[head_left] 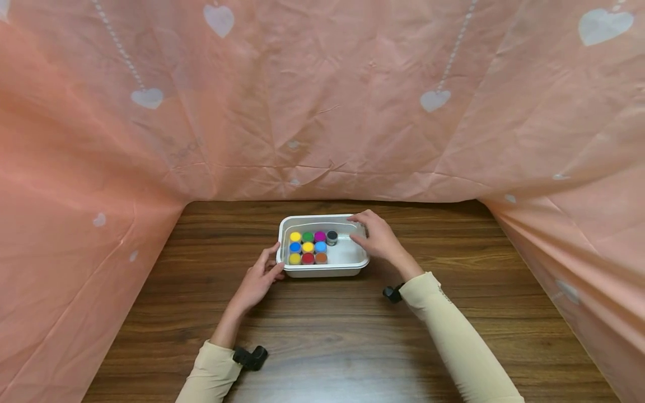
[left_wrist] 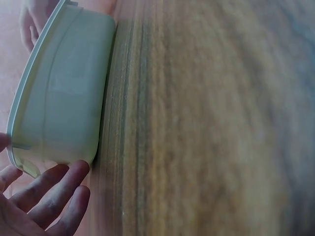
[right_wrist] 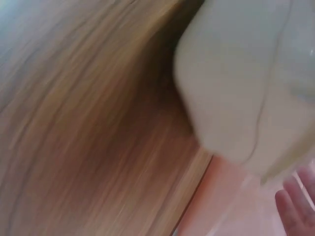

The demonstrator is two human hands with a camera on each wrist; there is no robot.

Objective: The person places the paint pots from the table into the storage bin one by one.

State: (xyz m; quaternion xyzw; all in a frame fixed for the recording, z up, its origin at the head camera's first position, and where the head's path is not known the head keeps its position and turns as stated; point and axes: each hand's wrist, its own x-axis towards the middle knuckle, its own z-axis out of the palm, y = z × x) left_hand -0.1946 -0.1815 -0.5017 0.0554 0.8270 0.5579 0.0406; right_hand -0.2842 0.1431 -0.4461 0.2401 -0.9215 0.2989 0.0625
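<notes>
A white plastic tub (head_left: 324, 274) stands on the wooden table. Small paint pots with coloured lids fill its left part in rows, among them a blue pot (head_left: 295, 247), a red pot (head_left: 308, 258) and a purple pot (head_left: 319, 237). A black-lidded pot (head_left: 332, 238) stands at the right end of the far row. My left hand (head_left: 259, 278) rests its extended fingers (left_wrist: 59, 194) against the tub's left end. Over the tub's right end is my right hand (head_left: 379, 238), fingers loosely bent, with nothing visible between them and the thumb. Only some fingers show in the right wrist view.
Brown wood-grain table (head_left: 322, 330) surrounds the tub. A pink cloth (head_left: 322, 112) with white hearts hangs behind the table and along both sides. Dark wrist devices sit at both sleeves, including a black strap mount (head_left: 250, 358) on the left.
</notes>
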